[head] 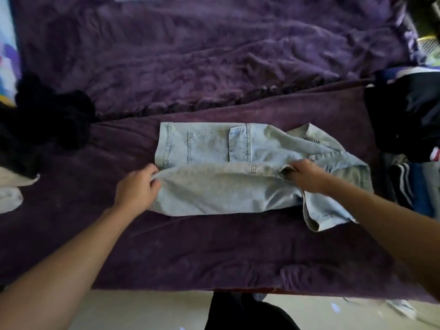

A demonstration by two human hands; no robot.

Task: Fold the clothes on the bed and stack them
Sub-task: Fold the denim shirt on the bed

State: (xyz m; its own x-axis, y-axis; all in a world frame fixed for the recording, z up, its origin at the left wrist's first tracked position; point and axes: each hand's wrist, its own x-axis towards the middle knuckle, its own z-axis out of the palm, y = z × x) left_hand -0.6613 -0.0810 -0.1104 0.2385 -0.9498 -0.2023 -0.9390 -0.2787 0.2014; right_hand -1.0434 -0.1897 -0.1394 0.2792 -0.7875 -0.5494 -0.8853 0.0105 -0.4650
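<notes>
Denim shirt (214,148) on bed (214,253), left hand (137,186) gripping its edge, right hand (307,175) pinching fold

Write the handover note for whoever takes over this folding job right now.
Left hand pinches the left end of the denim shirt; right hand grips its folded edge near the collar.
The shirt lies across the purple bedcover, its near side folded over the middle.
Done: the first lengthwise fold is under way.
Left: tuck in the sleeve sticking out at the near right, finish folding, then stack it. After that come the black heap on the left and the dark clothes on the right; whether those are already folded cannot be told.
</notes>
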